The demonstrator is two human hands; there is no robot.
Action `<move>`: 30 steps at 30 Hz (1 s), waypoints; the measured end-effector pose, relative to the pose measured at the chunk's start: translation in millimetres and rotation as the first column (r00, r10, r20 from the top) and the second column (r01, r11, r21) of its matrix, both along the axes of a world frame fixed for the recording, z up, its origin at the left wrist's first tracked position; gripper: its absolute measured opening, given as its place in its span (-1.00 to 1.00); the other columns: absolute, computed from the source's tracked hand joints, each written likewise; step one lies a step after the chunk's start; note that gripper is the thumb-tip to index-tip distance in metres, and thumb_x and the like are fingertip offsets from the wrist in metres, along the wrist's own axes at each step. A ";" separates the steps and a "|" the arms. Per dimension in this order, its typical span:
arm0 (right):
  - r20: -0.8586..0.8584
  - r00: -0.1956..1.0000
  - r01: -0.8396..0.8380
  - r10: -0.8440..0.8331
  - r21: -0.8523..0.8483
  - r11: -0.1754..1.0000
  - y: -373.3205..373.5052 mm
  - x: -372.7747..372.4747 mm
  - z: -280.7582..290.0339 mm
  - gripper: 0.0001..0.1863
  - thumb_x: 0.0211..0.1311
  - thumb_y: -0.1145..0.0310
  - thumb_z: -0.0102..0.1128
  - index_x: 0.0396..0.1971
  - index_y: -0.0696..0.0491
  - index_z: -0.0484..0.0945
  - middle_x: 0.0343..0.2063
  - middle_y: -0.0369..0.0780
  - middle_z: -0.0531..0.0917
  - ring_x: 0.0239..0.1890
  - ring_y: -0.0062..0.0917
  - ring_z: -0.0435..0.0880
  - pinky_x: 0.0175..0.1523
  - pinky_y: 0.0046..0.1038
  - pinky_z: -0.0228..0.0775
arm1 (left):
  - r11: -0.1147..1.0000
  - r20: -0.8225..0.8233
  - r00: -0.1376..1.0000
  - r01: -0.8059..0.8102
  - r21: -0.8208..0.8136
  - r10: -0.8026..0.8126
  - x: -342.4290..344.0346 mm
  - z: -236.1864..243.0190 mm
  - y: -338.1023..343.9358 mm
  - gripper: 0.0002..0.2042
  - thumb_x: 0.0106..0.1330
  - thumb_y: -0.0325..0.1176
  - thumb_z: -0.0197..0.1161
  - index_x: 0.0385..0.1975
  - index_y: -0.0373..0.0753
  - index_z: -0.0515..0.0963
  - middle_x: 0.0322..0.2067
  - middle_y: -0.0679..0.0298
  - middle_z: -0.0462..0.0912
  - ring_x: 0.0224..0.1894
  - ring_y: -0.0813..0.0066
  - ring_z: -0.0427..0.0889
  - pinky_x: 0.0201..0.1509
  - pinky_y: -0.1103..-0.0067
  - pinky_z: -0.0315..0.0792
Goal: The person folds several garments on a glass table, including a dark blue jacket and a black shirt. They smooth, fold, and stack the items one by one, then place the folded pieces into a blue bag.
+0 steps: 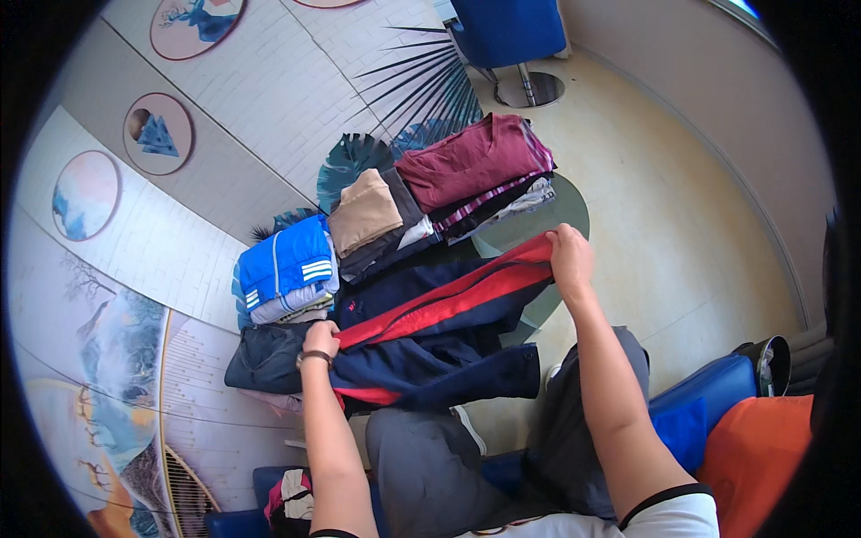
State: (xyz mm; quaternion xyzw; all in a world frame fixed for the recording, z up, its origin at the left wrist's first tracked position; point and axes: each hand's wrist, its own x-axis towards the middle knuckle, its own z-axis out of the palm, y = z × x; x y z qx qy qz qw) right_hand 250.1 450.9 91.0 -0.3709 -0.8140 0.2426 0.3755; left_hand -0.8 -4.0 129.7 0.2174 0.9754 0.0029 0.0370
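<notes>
A navy jacket with a broad red band [430,359] is drawn out between my hands above the table. My left hand [319,341] pinches the band's left end. At its right end, my right hand [571,260] grips the fabric, held higher and farther off. A sleeve of the jacket hangs toward my knees. Left of my left hand lies a folded dark grey garment [269,357]. Just beyond it, a blue jacket with white stripes [291,260] tops a folded stack.
Farther back stand stacks topped by a tan garment [366,213] and a maroon shirt [475,161]. Under them shows a round glass tabletop [574,211]. A blue swivel chair [511,40] stands beyond. To my right are an orange cloth [758,457] and a blue seat [708,390].
</notes>
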 end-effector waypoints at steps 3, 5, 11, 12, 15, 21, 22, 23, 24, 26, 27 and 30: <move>-0.049 0.999 0.020 -0.022 -0.050 0.999 -4.5 -2.4 4.6 -0.78 0.36 0.28 0.15 -0.37 0.14 0.54 -0.32 -0.03 0.67 -0.21 -0.05 0.66 -0.15 -0.13 0.48 | 0.923 -0.106 0.984 -0.096 0.373 0.146 9.5 -24.9 -24.4 -0.85 0.19 -0.52 0.29 -0.27 -0.23 0.70 -0.33 -0.02 0.72 -0.24 0.13 0.75 -0.10 0.34 0.57; -0.132 0.991 0.003 -0.020 -0.126 0.992 -4.6 -5.6 4.3 -0.79 0.36 0.31 0.14 -0.36 0.15 0.56 -0.32 -0.01 0.67 -0.23 -0.04 0.65 -0.15 -0.13 0.47 | 0.593 -0.112 0.987 0.020 0.805 0.118 -9.3 -13.8 -34.4 -0.89 0.31 -0.58 0.19 -0.31 -0.28 0.66 -0.48 0.30 0.66 -0.51 0.50 0.58 -0.39 0.57 0.47; -0.331 0.933 -0.241 0.143 -0.277 0.930 -4.8 -3.0 2.1 -0.78 0.35 0.33 0.17 -0.25 0.20 0.64 -0.32 0.03 0.69 -0.23 -0.15 0.71 -0.10 -0.31 0.49 | -0.063 -0.213 0.965 0.225 0.972 0.156 -18.3 94.9 5.6 -0.83 0.40 -0.58 0.06 -0.17 -0.29 0.60 -0.27 0.33 0.59 -0.27 0.56 0.46 -0.09 0.60 0.34; -0.276 0.940 -0.283 0.200 -0.307 0.909 -11.3 -2.3 0.3 -0.78 0.30 0.35 0.21 -0.28 0.22 0.65 -0.37 0.03 0.70 -0.29 -0.22 0.72 -0.13 -0.32 0.50 | 0.247 -0.352 0.893 0.288 0.925 0.281 -23.1 94.9 -2.7 -0.83 0.40 -0.56 0.07 -0.16 -0.28 0.61 -0.24 0.28 0.62 -0.23 0.49 0.50 -0.06 0.55 0.36; -0.152 0.934 -0.353 0.324 -0.547 0.760 -23.6 -1.8 -12.2 -0.76 0.22 0.36 0.29 -0.28 0.26 0.67 -0.43 -0.02 0.71 -0.34 -0.32 0.71 -0.16 -0.34 0.51 | 0.845 -0.605 0.651 -0.107 0.525 0.458 11.4 61.5 8.2 -0.80 0.27 -0.49 0.21 -0.12 -0.19 0.62 -0.19 0.14 0.61 0.00 0.08 0.50 0.10 0.18 0.36; -0.302 0.904 -0.422 0.303 -0.745 0.516 -41.9 -8.8 -9.8 -0.86 0.17 0.51 0.35 -0.30 0.24 0.66 -0.46 -0.24 0.68 -0.41 -0.58 0.60 -0.30 -0.48 0.45 | 0.692 -0.296 0.952 0.163 0.703 0.077 145.7 -3.3 112.4 -0.95 0.21 -0.49 0.26 -0.36 -0.22 0.60 -0.41 0.10 0.64 -0.30 0.06 0.64 -0.14 0.27 0.49; -0.334 0.896 -0.442 0.294 -0.750 0.493 -45.3 -10.5 -11.3 -0.86 0.16 0.50 0.36 -0.31 0.24 0.66 -0.46 -0.24 0.68 -0.42 -0.58 0.60 -0.31 -0.48 0.45 | 0.634 -0.118 0.993 0.105 0.766 -0.022 161.6 -25.2 126.2 -0.78 0.33 -0.24 0.33 -0.44 -0.27 0.63 -0.47 0.19 0.70 -0.56 0.32 0.64 -0.48 0.48 0.47; -0.355 0.892 -0.450 0.278 -0.752 0.482 -43.5 -8.5 -16.8 -0.86 0.16 0.50 0.37 -0.31 0.24 0.66 -0.46 -0.24 0.68 -0.43 -0.58 0.59 -0.32 -0.49 0.45 | 0.572 0.326 0.936 -0.195 0.797 -0.134 178.9 -29.3 150.4 -0.72 0.38 -0.16 0.30 -0.39 -0.29 0.63 -0.43 0.18 0.72 -0.55 0.39 0.65 -0.48 0.54 0.46; -0.381 0.884 -0.466 0.271 -0.753 0.465 -44.4 -7.8 -19.2 -0.85 0.15 0.50 0.37 -0.31 0.24 0.66 -0.47 -0.24 0.68 -0.44 -0.58 0.59 -0.33 -0.50 0.44 | 0.545 0.682 0.684 -0.480 0.688 -0.258 193.1 -28.7 167.5 -0.65 0.43 -0.08 0.26 -0.33 -0.32 0.63 -0.40 0.16 0.73 -0.54 0.47 0.66 -0.49 0.59 0.46; -0.361 0.885 -0.462 0.295 -0.762 0.453 -61.3 0.3 -10.9 -0.84 0.13 0.48 0.41 -0.33 0.24 0.66 -0.49 -0.26 0.67 -0.47 -0.60 0.59 -0.38 -0.52 0.43 | 0.384 0.774 0.394 -0.700 0.602 -0.495 204.5 -50.6 181.4 -0.57 0.45 0.01 0.21 -0.20 -0.34 0.61 -0.39 0.17 0.73 -0.52 0.54 0.66 -0.47 0.68 0.46; -0.314 0.895 -0.434 0.315 -0.773 0.463 -68.3 6.8 -7.7 -0.83 0.14 0.47 0.41 -0.32 0.23 0.66 -0.48 -0.27 0.67 -0.47 -0.61 0.59 -0.38 -0.53 0.43 | 0.350 0.770 0.326 -0.747 0.565 -0.548 210.5 -49.4 192.1 -0.61 0.44 -0.03 0.24 -0.14 -0.32 0.59 -0.41 0.21 0.70 -0.53 0.55 0.64 -0.48 0.67 0.46; -0.399 0.860 -0.494 0.318 -0.809 0.319 -88.7 22.8 -10.3 -0.83 0.17 0.46 0.41 -0.29 0.20 0.65 -0.47 -0.30 0.66 -0.47 -0.65 0.59 -0.38 -0.57 0.44 | 0.183 0.645 0.451 -0.715 0.675 -0.617 220.9 -70.9 208.8 -0.71 0.45 -0.11 0.25 -0.20 -0.27 0.60 -0.46 0.31 0.66 -0.53 0.59 0.62 -0.46 0.68 0.47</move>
